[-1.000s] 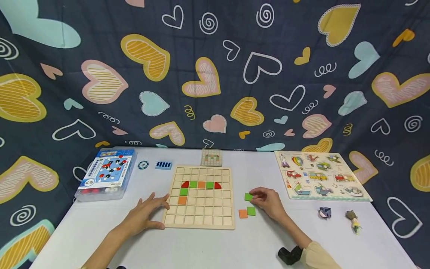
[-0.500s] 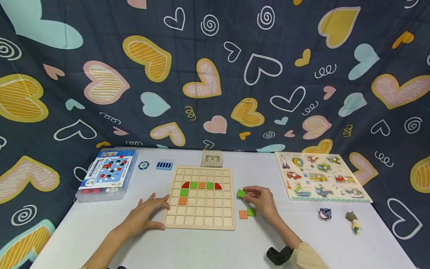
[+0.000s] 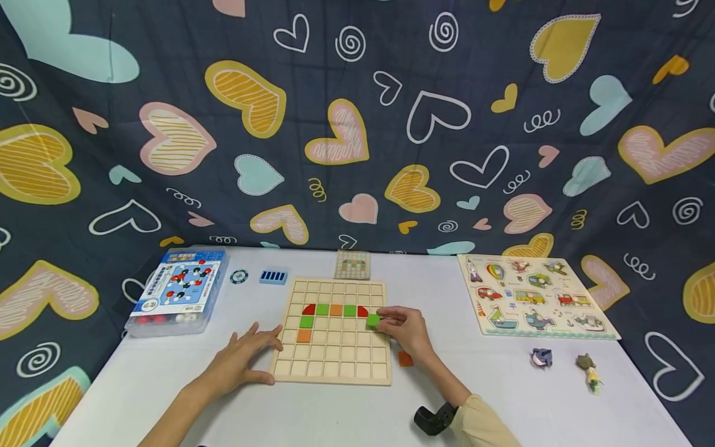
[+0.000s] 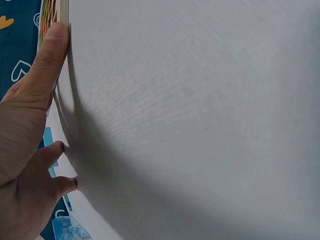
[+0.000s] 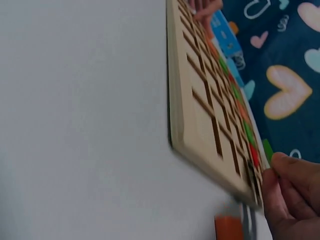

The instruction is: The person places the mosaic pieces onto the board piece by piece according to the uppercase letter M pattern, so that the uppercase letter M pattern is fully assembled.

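Note:
A square wooden grid board (image 3: 333, 377) lies mid-table with a row of red quarter-round, green and orange tiles across it. Below that row's left end sit a green tile (image 3: 306, 321) and an orange tile (image 3: 303, 336). My right hand (image 3: 409, 334) pinches another green tile (image 3: 373, 321) over the board's right side, just below the red quarter-round tile (image 3: 362, 311). My left hand (image 3: 241, 360) rests at the board's left edge, thumb and fingers spread and touching it. A loose orange tile (image 3: 404, 359) lies partly behind my right wrist.
A small pattern card (image 3: 352, 265) stands behind the board. At the back left are a boxed molecule kit (image 3: 177, 292), a round chip (image 3: 239, 277) and a blue block (image 3: 273, 277). A vehicle puzzle (image 3: 540, 295) and two small figures (image 3: 541, 357) lie on the right.
My right hand has carried the green tile leftward from the table to over the board. It now hides the other loose green tile. My left hand stays in place.

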The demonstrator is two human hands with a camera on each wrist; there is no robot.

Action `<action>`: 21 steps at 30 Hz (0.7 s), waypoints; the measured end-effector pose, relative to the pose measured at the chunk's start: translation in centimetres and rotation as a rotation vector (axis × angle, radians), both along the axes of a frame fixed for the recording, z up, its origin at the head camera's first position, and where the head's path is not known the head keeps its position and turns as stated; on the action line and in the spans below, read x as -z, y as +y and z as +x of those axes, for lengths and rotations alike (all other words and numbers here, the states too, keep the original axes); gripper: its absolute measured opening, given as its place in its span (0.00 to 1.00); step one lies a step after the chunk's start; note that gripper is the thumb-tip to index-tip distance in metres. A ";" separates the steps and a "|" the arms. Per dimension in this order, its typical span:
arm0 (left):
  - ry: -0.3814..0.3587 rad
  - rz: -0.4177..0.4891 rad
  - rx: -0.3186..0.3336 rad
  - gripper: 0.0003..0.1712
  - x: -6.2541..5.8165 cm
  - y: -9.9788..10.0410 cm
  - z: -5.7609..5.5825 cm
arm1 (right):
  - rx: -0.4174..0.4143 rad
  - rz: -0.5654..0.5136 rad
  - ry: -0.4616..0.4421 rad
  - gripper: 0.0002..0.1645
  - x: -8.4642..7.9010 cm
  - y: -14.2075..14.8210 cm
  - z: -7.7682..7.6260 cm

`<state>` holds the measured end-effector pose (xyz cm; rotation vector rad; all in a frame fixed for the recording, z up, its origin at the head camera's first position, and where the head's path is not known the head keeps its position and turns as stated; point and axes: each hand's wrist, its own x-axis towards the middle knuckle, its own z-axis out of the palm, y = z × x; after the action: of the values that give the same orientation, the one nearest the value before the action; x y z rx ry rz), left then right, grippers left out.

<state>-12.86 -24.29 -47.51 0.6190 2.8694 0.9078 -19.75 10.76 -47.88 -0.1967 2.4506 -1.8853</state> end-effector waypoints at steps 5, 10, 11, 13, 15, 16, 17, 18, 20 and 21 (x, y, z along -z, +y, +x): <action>0.001 -0.004 -0.002 0.28 0.0 0.0 -0.1 | -0.048 -0.045 -0.011 0.17 -0.2 -1.7 0.1; -0.021 -0.007 -0.011 0.29 0.2 0.0 0.0 | -0.097 -0.068 -0.002 0.17 0.0 -3.2 0.2; -0.026 -0.005 -0.014 0.29 0.3 0.0 0.0 | -0.102 -0.065 0.001 0.17 0.1 -3.5 0.2; -0.026 -0.006 -0.014 0.29 0.3 0.0 0.1 | -0.114 -0.047 0.028 0.16 0.3 -4.0 0.2; -0.019 -0.006 -0.014 0.29 0.3 0.0 0.1 | -0.117 -0.009 0.057 0.15 0.4 -4.6 0.2; -0.020 -0.004 -0.016 0.29 0.3 0.0 0.1 | -0.117 0.013 0.079 0.15 0.5 -4.8 0.1; -0.021 0.000 -0.018 0.29 0.3 0.0 0.1 | -0.113 0.032 0.093 0.14 0.6 -5.1 0.1; -0.023 0.003 -0.019 0.29 0.3 0.0 0.1 | -0.110 0.047 0.115 0.14 0.6 -5.3 0.1; -0.025 0.002 -0.018 0.29 0.3 0.0 0.1 | -0.101 0.083 0.154 0.14 0.7 -5.6 0.0; -0.025 0.001 -0.017 0.29 0.2 0.0 0.1 | -0.099 0.089 0.174 0.14 0.8 -5.7 0.0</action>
<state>-12.76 -24.25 -47.75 0.5793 2.8569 0.9127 -19.73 5.03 -48.64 -0.4884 2.5741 -1.7843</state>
